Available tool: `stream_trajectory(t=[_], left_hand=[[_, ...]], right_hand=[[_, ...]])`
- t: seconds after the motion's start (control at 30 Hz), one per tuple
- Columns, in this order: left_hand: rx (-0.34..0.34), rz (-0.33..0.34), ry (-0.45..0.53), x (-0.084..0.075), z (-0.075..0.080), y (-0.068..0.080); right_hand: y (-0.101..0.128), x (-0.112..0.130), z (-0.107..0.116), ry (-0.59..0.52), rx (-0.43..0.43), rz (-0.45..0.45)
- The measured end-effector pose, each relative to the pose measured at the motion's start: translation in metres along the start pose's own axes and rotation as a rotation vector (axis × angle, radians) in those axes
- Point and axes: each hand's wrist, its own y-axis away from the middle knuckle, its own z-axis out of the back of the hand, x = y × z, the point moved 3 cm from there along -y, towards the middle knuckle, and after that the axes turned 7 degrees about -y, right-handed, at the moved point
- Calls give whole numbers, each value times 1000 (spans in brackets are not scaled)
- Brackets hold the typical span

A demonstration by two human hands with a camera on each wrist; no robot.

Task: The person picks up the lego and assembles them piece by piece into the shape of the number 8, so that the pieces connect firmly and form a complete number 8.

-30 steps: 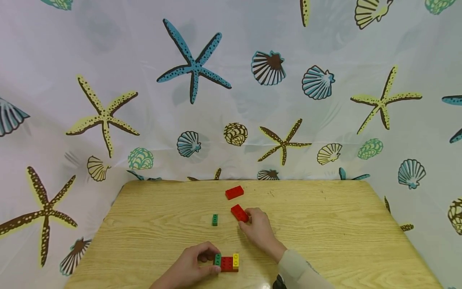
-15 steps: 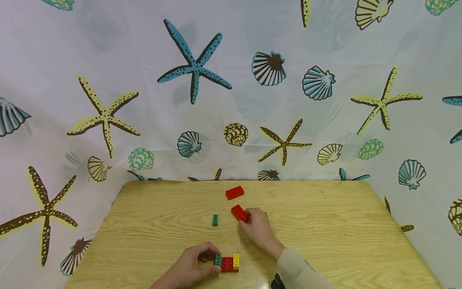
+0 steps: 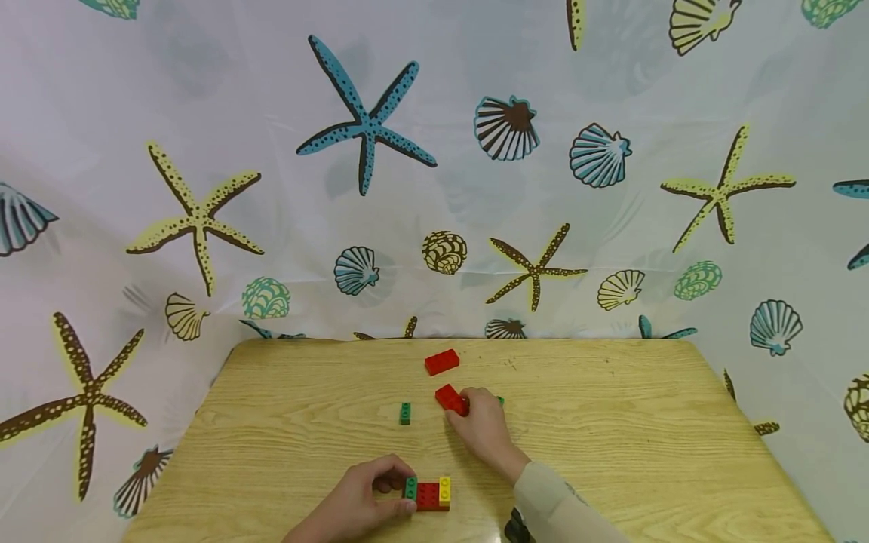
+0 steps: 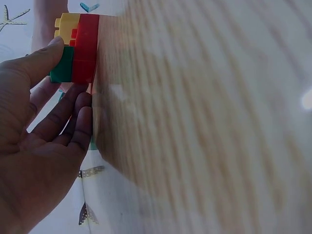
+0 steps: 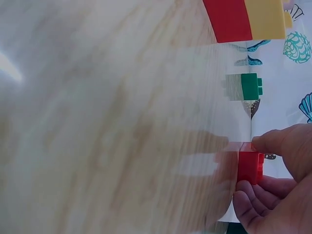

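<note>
My left hand point(image 3: 363, 490) holds a small build near the front of the table: a red brick point(image 3: 428, 495) with a green brick point(image 3: 410, 487) on its left end and a yellow brick point(image 3: 444, 490) on its right end. In the left wrist view the thumb presses the green brick point(image 4: 62, 66), and the fingers reach the build's other side. Farther back, my right hand point(image 3: 485, 426) grips a loose red brick point(image 3: 449, 400) lying on the tabletop. The right wrist view has this red brick point(image 5: 248, 168) between thumb and fingers; in the head view the hand covers its right end.
A second loose red brick point(image 3: 442, 362) lies near the table's back edge. One small green brick point(image 3: 405, 413) sits left of my right hand. Part of another green piece point(image 3: 502, 401) peeks out behind that hand. A patterned cloth point(image 3: 407, 302) hangs behind the wooden table point(image 3: 611, 452).
My right hand has shifted slightly left along the red brick, and the green piece behind it now shows. The left hand and its build stay in place.
</note>
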Motion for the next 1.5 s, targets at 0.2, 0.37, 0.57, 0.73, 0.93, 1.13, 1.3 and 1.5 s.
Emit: stream_trajectory(t=[0.2,0.37,0.57,0.73,0.93,1.13,1.3,1.5], left_hand=[[-2,-7,-13,-3,1,0],[1,2,-12,-5,1,0],[1,7,3,-2,0,0],[3,14,12,-1,0,0],[1,19,7,-4,1,1],[-1,22,7,-6,1,1],[-8,20,9,-6,1,1],[-9,12,1,-4,0,0]], right_hand=[[0,1,1,-6,-3,-9],[-1,1,1,-3,-2,11],[0,-1,1,-10,39,30],[4,-2,2,-32,90,44],[8,-4,9,-97,139,49],[12,-4,15,-133,195,41],[15,1,21,-167,238,57],[19,7,25,-179,265,79]])
